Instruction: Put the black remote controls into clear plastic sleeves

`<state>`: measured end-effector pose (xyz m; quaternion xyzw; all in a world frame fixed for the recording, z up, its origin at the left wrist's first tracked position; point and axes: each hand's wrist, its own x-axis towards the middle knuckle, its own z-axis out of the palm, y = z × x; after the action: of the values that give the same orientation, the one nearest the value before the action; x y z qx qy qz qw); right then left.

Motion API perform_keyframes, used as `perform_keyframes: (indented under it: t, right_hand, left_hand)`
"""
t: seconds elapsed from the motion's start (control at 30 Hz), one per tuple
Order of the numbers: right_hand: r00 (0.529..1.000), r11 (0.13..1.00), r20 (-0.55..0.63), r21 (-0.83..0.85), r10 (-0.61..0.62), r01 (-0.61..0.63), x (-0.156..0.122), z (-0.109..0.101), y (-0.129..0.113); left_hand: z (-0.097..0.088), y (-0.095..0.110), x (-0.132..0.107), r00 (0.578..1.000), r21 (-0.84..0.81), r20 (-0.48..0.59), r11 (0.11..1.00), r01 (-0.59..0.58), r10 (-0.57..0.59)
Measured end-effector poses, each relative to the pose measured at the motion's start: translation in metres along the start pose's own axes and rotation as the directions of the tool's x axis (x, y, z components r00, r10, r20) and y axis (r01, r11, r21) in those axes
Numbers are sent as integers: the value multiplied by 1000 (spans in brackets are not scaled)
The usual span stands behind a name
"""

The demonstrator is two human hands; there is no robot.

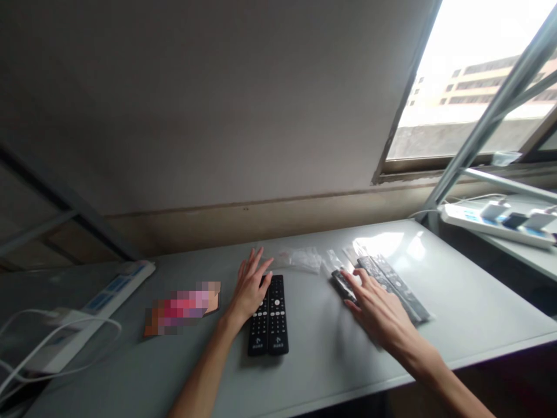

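Two black remote controls (277, 325) lie side by side on the grey table, their buttons facing up. At their far left end is my left hand (251, 290), fingers stretched and spread, the thumb touching or just over the left remote. My right hand (376, 305) is over a black remote control in clear plastic (342, 281), with thumb and fingers on either side of it; the hand covers most of this remote. Beyond that hand lie more wrapped remotes (407, 293), close together in clear sleeves.
Crumpled clear plastic bags (302, 258) lie near the table's back edge. A blurred-out colourful item (185, 307) is left of my left arm. White power strips stand at the left (104, 307) and right (500, 223), with cables. Metal posts (491, 116) rise at both ends.
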<state>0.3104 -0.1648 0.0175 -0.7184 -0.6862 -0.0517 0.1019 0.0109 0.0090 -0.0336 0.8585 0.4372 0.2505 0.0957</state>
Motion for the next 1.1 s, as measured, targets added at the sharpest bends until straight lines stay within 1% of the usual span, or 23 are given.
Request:
perform_keyframes:
  t: [0.07, 0.13, 0.23, 0.3, 0.4, 0.47, 0.53, 0.6, 0.7, 0.77, 0.83, 0.9, 1.0, 1.1]
  right_hand:
    - [993, 991, -44, 76, -110, 113, 23, -5, -16]
    - [982, 975, -46, 115, -185, 189, 50, -5, -34]
    - [975, 972, -10, 72, -224, 224, 82, 11, -48]
    - [973, 971, 9, 66, -231, 230, 92, 27, -45]
    - [974, 970, 46, 111, -221, 215, 96, 46, -30]
    - [978, 973, 58, 129, -200, 191, 97, 53, -19]
    - [984, 978, 45, 129, -173, 166, 98, 55, -13]
    - [985, 976, 3, 134, -172, 170, 100, 55, -12]
    - [973, 967, -135, 152, -186, 206, 102, 56, -16]
    - [960, 963, -221, 166, -172, 211, 103, 56, -19]
    - [958, 965, -245, 177, -149, 196, 104, 57, -20]
    - [967, 970, -219, 173, -134, 174, 104, 56, -20]
    - [979, 977, -152, 145, -136, 158, 102, 53, -23]
    - [982, 975, -69, 123, -177, 185, 99, 52, -26]
  left_hand:
    - [3, -1, -1, 1000, -8, 21, 1000, -11, 12]
    - [6, -2, -1, 1000, -13, 20, 1000, -9, 9]
    - [8, -4, -2, 1000, -16, -4, 1000, 12, -13]
    - [8, -5, -3, 999, -21, -14, 999, 31, -31]
    - [7, -5, -4, 999, -30, -9, 999, 45, -45]
    - [5, -4, -5, 999, -27, -11, 999, 42, -42]
    - [4, -4, -5, 999, -17, -27, 999, 40, -40]
    - [3, -5, -6, 998, -18, -45, 999, 45, -46]
    - [3, -11, -6, 997, -65, -34, 996, 68, -70]
    - [4, -14, -6, 996, -102, -30, 992, 80, -84]
    - [4, -15, -6, 996, -124, -30, 989, 84, -88]
    - [4, -15, -5, 995, -136, -31, 987, 87, -92]
    - [1, -12, -4, 993, -154, -61, 984, 94, -104]
    - [-4, -9, -4, 991, -173, -102, 982, 69, -87]
